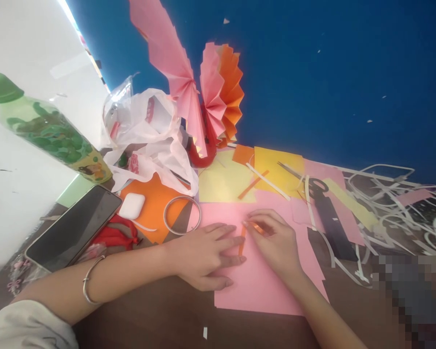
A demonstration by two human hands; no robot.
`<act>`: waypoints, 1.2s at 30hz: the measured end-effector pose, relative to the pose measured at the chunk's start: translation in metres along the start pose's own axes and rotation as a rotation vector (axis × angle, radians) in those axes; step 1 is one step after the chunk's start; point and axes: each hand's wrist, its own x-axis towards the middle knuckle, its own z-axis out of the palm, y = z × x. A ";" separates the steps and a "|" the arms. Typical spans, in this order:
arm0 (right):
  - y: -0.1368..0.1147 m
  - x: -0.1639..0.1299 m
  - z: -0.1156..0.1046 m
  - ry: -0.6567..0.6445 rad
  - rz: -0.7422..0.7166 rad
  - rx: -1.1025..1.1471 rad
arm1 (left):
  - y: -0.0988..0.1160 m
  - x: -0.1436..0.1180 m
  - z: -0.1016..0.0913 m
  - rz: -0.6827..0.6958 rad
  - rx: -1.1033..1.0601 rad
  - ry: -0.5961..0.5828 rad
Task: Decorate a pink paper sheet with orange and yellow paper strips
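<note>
My left hand [207, 254] lies flat on a pink paper sheet [261, 286], fingers spread, pressing down the lower end of a thin orange paper strip [242, 245]. My right hand [276, 240] pinches the upper end of that strip between thumb and fingertips. The strip runs roughly upright on the sheet between the two hands. A silver bangle [89, 283] sits on my left wrist.
Yellow [225, 182], orange [156, 203] and pink sheets lie behind. Scissors [314, 186], a tape ring [182, 215], a white earbud case [131, 205], a phone [74, 228], a green bottle [51, 131], a plastic bag [148, 135], folded paper fans [210, 97] and white strip offcuts [396, 203] surround them.
</note>
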 end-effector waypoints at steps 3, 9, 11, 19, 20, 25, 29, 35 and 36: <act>0.000 0.000 0.000 0.004 -0.006 -0.006 | 0.000 0.000 -0.001 0.002 0.002 -0.006; 0.002 -0.001 -0.001 0.002 -0.029 -0.002 | 0.000 0.001 0.000 0.024 0.001 0.011; 0.002 -0.001 -0.002 0.007 -0.038 -0.010 | 0.000 0.001 0.000 0.039 0.003 0.007; 0.002 -0.001 0.000 0.012 -0.034 -0.022 | 0.001 0.002 -0.002 0.040 0.015 0.001; 0.001 -0.001 0.000 0.014 -0.036 -0.024 | 0.001 0.002 -0.002 0.038 0.015 0.004; -0.001 -0.001 0.001 0.017 -0.046 -0.044 | 0.002 0.002 -0.001 0.038 0.013 0.004; -0.001 -0.004 0.001 0.028 -0.102 -0.141 | 0.001 0.002 -0.001 0.058 0.001 0.001; 0.000 -0.002 -0.003 -0.036 -0.088 -0.118 | 0.000 0.001 -0.002 0.101 -0.011 0.009; 0.001 -0.001 -0.004 -0.055 -0.073 -0.093 | 0.000 0.001 -0.002 0.111 -0.011 0.013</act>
